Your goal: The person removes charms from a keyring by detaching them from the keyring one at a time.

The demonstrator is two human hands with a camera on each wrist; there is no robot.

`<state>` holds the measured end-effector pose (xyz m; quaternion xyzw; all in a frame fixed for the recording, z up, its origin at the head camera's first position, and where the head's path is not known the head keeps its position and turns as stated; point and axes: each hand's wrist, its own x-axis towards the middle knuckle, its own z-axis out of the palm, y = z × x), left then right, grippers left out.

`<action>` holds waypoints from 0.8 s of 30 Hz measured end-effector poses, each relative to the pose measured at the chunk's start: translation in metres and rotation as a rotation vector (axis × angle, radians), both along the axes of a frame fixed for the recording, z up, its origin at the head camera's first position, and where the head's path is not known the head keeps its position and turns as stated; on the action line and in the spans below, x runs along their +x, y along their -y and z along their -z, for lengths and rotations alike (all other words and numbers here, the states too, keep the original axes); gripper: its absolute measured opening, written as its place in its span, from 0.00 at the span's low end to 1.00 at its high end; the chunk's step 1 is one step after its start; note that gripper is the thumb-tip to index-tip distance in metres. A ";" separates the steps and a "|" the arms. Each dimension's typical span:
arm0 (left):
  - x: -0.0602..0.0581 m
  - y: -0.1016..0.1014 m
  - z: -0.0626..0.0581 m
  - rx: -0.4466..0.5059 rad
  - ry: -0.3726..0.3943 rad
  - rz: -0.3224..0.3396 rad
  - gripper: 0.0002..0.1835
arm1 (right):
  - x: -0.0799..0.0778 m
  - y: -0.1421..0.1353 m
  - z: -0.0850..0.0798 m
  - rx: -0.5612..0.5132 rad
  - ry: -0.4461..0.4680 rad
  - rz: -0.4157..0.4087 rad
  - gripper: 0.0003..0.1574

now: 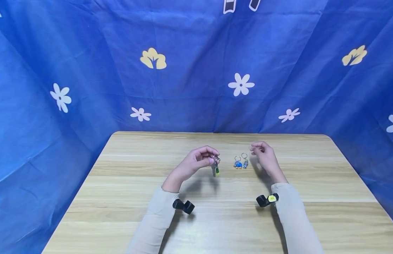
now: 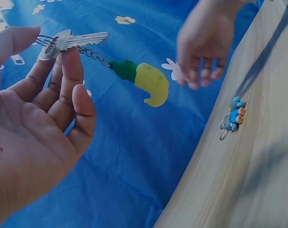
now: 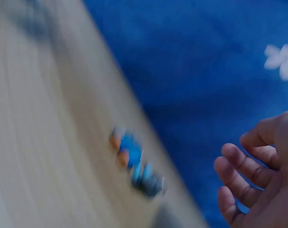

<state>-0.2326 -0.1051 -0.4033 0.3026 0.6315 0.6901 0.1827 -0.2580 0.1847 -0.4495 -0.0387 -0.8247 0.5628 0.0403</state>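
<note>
My left hand (image 1: 198, 160) pinches a key (image 2: 82, 42) and its ring between thumb and fingers, raised above the table. From the ring, a yellow and green charm (image 2: 151, 80) hangs on a short chain. My right hand (image 1: 267, 158) is raised with loosely bent fingers and nothing in them. Just left of it on the table lie two keychains: a blue one with orange feet (image 1: 238, 164) and a grey-blue one (image 1: 245, 163), each with a metal ring. The right wrist view shows both blurred, apart from the right hand (image 3: 257, 175).
The wooden table (image 1: 126, 197) has rounded far corners. A blue cloth (image 1: 190, 88) with white flowers and yellow shapes hangs behind and at both sides. Black wrist cameras (image 1: 183, 206) sit on both sleeves.
</note>
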 end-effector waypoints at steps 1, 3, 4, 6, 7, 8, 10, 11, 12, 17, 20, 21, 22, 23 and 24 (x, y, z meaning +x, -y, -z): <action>0.000 0.000 0.000 -0.002 0.002 0.000 0.20 | 0.004 0.004 -0.005 -0.021 -0.007 -0.027 0.18; 0.000 0.000 0.000 -0.004 0.003 0.002 0.20 | 0.013 0.012 -0.014 -0.063 -0.027 -0.086 0.19; 0.000 0.000 0.001 -0.004 0.002 0.004 0.20 | 0.018 0.017 -0.019 -0.076 -0.040 -0.119 0.19; 0.000 0.000 0.001 -0.005 0.000 0.006 0.20 | 0.026 0.026 -0.028 -0.102 -0.066 -0.186 0.20; 0.000 0.000 0.001 -0.004 0.001 0.007 0.20 | 0.030 0.030 -0.033 -0.109 -0.079 -0.216 0.19; 0.000 0.000 0.001 -0.003 0.000 0.008 0.20 | 0.033 0.034 -0.037 -0.114 -0.093 -0.243 0.19; 0.000 0.000 0.001 -0.001 -0.004 0.010 0.20 | 0.040 0.040 -0.044 -0.121 -0.120 -0.291 0.19; 0.000 -0.001 0.001 -0.002 -0.005 0.011 0.21 | 0.042 0.043 -0.047 -0.127 -0.131 -0.308 0.19; 0.001 -0.001 0.001 -0.002 -0.007 0.013 0.21 | 0.045 0.046 -0.050 -0.132 -0.140 -0.319 0.18; 0.000 -0.002 0.002 -0.010 -0.011 0.027 0.20 | 0.053 0.055 -0.056 -0.131 -0.157 -0.385 0.16; 0.000 -0.002 0.003 -0.014 -0.012 0.035 0.20 | 0.055 0.058 -0.055 -0.110 -0.156 -0.427 0.16; 0.000 -0.003 0.003 -0.016 -0.012 0.036 0.20 | 0.056 0.059 -0.054 -0.106 -0.157 -0.437 0.16; 0.000 -0.003 0.002 -0.019 -0.012 0.036 0.20 | 0.056 0.060 -0.053 -0.102 -0.157 -0.446 0.16; 0.000 -0.003 0.002 -0.020 -0.013 0.037 0.20 | 0.056 0.060 -0.052 -0.101 -0.159 -0.452 0.16; 0.000 -0.003 0.002 -0.019 -0.014 0.038 0.20 | 0.057 0.061 -0.051 -0.103 -0.159 -0.457 0.16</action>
